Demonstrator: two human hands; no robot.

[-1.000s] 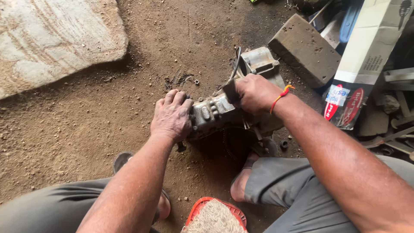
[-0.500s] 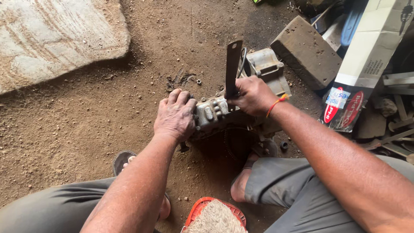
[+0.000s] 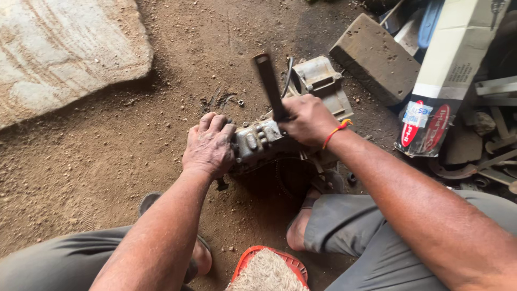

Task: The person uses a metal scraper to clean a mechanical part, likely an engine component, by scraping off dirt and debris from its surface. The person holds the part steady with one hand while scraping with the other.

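Observation:
A grey metal engine casing lies on the dirt floor between my feet. My left hand presses down on its near left end, fingers curled over the edge. My right hand is shut around a dark metal bar that stands nearly upright, its top tilted up and to the left over the casing. A red thread band circles my right wrist.
A flat pale stone slab lies at the top left. A grey brick sits behind the casing. A white, red and black carton and scrap metal parts crowd the right. An orange dish sits by my knees.
My right hand has lifted the dark bar from low on the casing to nearly upright. The left hand has stayed pressed on the casing.

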